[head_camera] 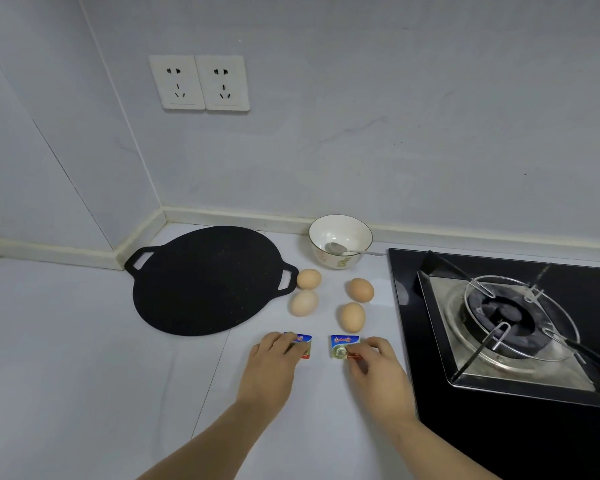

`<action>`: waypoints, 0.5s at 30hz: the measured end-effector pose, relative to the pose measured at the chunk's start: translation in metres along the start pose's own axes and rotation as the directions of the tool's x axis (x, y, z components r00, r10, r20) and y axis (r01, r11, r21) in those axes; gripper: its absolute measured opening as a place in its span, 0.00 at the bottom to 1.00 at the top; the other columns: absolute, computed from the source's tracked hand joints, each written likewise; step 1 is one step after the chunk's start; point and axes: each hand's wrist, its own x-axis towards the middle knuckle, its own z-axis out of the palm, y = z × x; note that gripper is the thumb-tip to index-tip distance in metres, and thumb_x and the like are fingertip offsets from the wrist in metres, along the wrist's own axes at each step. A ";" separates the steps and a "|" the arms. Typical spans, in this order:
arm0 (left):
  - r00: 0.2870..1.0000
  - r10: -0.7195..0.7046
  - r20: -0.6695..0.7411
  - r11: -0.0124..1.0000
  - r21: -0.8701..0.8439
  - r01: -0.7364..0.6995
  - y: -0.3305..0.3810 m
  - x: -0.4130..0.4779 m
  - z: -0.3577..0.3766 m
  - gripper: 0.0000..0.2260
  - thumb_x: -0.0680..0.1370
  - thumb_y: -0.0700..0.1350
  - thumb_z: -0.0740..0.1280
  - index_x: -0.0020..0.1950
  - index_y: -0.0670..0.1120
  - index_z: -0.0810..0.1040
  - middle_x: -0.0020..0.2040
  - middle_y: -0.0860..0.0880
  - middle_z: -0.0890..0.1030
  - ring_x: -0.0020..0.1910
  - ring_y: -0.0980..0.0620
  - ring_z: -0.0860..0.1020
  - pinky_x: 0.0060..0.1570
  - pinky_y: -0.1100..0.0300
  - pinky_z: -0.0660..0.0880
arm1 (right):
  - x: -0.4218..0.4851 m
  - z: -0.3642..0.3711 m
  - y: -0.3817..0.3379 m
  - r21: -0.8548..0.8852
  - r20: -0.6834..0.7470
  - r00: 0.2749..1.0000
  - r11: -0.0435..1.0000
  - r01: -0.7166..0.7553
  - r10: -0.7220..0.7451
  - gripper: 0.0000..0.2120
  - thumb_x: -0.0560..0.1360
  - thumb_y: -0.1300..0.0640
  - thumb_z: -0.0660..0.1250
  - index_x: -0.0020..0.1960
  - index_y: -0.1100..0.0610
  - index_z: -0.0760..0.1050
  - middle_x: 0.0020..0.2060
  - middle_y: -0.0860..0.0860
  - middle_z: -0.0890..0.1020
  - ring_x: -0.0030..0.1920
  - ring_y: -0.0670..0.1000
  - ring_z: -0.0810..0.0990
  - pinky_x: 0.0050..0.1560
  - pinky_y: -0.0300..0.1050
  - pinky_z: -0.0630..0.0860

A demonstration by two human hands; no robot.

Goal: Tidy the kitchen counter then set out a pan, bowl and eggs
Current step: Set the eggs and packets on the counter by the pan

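A flat black pan [201,282] with two loop handles lies on the white counter [66,358]. Behind it to the right stands a white bowl [340,241] with a metal spoon [347,250] in it. Several brown eggs lie between them, two near the pan handle [305,291] and two further right [355,304]. My left hand [274,365] pinches a small blue butter packet [303,342] lying on the counter. My right hand [374,368] pinches a second butter packet [342,345] beside it.
A black glass gas hob [465,427] with a metal burner and pan support [510,317] fills the right side. Two wall sockets [200,83] sit above the pan. The counter ends at a wall corner at the back left.
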 end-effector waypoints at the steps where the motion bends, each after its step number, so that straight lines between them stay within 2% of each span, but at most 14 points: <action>1: 1.000 -0.008 0.007 1.000 0.010 0.008 0.000 0.002 -0.002 0.27 0.47 0.40 0.81 0.43 0.54 0.83 0.46 0.55 0.83 0.44 0.53 0.82 0.38 0.63 0.78 | 0.000 -0.003 -0.001 -0.035 0.008 1.000 0.999 0.012 -0.012 0.12 0.76 0.54 0.61 0.58 0.48 0.76 0.60 0.40 0.70 0.45 0.45 0.75 0.38 0.39 0.70; 3: 0.999 -0.025 0.028 1.000 -0.005 0.025 0.004 0.005 -0.007 0.23 0.63 0.41 0.77 0.56 0.52 0.80 0.59 0.54 0.79 0.59 0.50 0.77 0.53 0.59 0.75 | 0.001 -0.006 0.000 -0.119 0.020 0.998 0.991 0.063 -0.061 0.13 0.76 0.53 0.60 0.60 0.47 0.74 0.63 0.39 0.68 0.51 0.45 0.75 0.37 0.39 0.67; 4: 0.999 -0.022 0.026 1.000 0.007 0.022 0.004 0.006 -0.009 0.23 0.63 0.41 0.76 0.56 0.51 0.80 0.59 0.55 0.79 0.59 0.51 0.77 0.54 0.61 0.74 | 0.001 -0.006 0.000 -0.160 0.023 0.995 0.982 0.099 -0.096 0.14 0.76 0.52 0.59 0.61 0.46 0.73 0.65 0.38 0.67 0.56 0.45 0.73 0.38 0.38 0.66; 6: 0.999 0.010 0.041 1.000 0.016 -0.011 0.003 0.005 -0.005 0.24 0.50 0.41 0.79 0.44 0.52 0.84 0.48 0.56 0.83 0.48 0.54 0.82 0.41 0.64 0.77 | 0.003 -0.003 -0.002 -0.234 0.038 0.987 0.959 0.162 -0.157 0.15 0.77 0.53 0.58 0.63 0.45 0.72 0.66 0.35 0.66 0.59 0.47 0.71 0.38 0.38 0.66; 7: 0.997 0.027 0.076 0.999 0.044 -0.031 0.003 0.002 -0.001 0.21 0.50 0.41 0.78 0.42 0.52 0.84 0.45 0.56 0.84 0.46 0.54 0.83 0.40 0.64 0.77 | 0.002 -0.001 -0.004 -0.261 0.023 0.980 0.945 0.199 -0.200 0.15 0.75 0.55 0.59 0.59 0.45 0.74 0.63 0.34 0.69 0.56 0.48 0.72 0.35 0.38 0.65; 9: 0.996 0.062 0.065 0.991 0.112 -0.069 0.002 -0.004 0.006 0.17 0.58 0.42 0.70 0.46 0.50 0.85 0.47 0.54 0.84 0.47 0.53 0.83 0.44 0.61 0.77 | -0.001 0.003 -0.005 -0.301 -0.036 0.952 0.912 0.278 -0.302 0.12 0.67 0.56 0.62 0.46 0.43 0.79 0.50 0.34 0.78 0.40 0.48 0.76 0.26 0.33 0.60; 10: 0.994 0.059 0.096 0.989 0.126 -0.071 0.003 -0.006 0.006 0.18 0.58 0.44 0.71 0.48 0.49 0.85 0.48 0.53 0.85 0.48 0.53 0.83 0.43 0.61 0.78 | -0.002 0.005 -0.002 -0.327 -0.059 0.934 0.891 0.315 -0.352 0.12 0.63 0.56 0.62 0.41 0.43 0.79 0.44 0.35 0.80 0.34 0.48 0.75 0.24 0.32 0.61; 12: 0.985 0.024 0.170 0.992 0.121 -0.045 0.009 -0.009 0.003 0.27 0.57 0.47 0.77 0.55 0.47 0.83 0.55 0.50 0.83 0.54 0.52 0.81 0.47 0.57 0.78 | -0.001 0.009 0.004 -0.374 -0.098 0.911 0.863 0.340 -0.401 0.13 0.62 0.55 0.59 0.38 0.44 0.79 0.40 0.37 0.81 0.32 0.48 0.74 0.26 0.35 0.67; 13: 0.985 0.003 0.175 0.995 0.100 -0.021 0.011 -0.008 -0.001 0.30 0.63 0.48 0.76 0.64 0.46 0.77 0.64 0.49 0.77 0.64 0.51 0.76 0.56 0.55 0.75 | -0.002 0.009 0.006 -0.372 -0.108 0.911 0.866 0.334 -0.398 0.14 0.62 0.55 0.57 0.38 0.44 0.79 0.40 0.37 0.81 0.34 0.48 0.74 0.28 0.36 0.68; 14: 0.977 -0.017 0.211 0.996 0.089 -0.001 0.012 -0.005 -0.002 0.29 0.73 0.47 0.68 0.73 0.46 0.65 0.73 0.48 0.67 0.72 0.51 0.65 0.65 0.53 0.67 | -0.003 0.007 0.006 -0.370 -0.122 0.906 0.866 0.337 -0.405 0.15 0.63 0.54 0.55 0.38 0.44 0.79 0.40 0.37 0.82 0.35 0.48 0.75 0.30 0.36 0.67; 15: 0.978 -0.008 0.210 0.994 0.111 -0.015 0.013 -0.004 -0.001 0.26 0.79 0.45 0.58 0.77 0.46 0.54 0.77 0.49 0.57 0.76 0.51 0.55 0.70 0.54 0.58 | -0.002 0.007 0.006 -0.372 -0.134 0.906 0.868 0.330 -0.402 0.15 0.62 0.54 0.54 0.37 0.44 0.79 0.40 0.37 0.82 0.35 0.49 0.77 0.31 0.36 0.65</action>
